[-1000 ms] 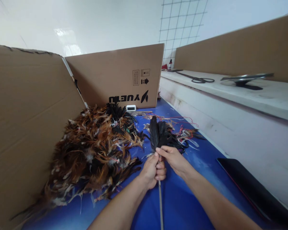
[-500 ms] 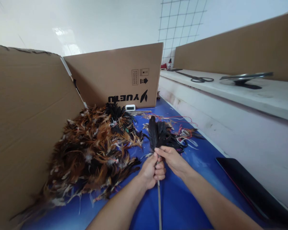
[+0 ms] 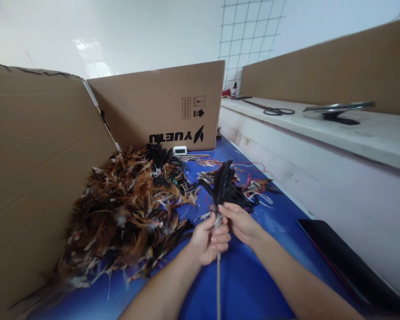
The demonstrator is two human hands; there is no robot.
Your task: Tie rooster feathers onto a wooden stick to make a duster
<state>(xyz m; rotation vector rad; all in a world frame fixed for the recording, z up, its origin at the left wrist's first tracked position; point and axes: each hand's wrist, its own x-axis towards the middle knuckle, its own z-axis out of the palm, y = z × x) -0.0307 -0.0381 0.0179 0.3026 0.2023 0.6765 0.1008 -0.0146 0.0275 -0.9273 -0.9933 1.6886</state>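
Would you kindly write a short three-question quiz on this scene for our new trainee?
1. Open question: What lies in a big heap on the blue table?
2. True or false: The scissors lie on top of that same table.
3. Multiple choice: Which hand is wrapped around the upright-held stick?
A) left
B) right
C) neither

Key:
1. Brown and black feathers.
2. False; the scissors lie on the white ledge.
3. A, the left hand.
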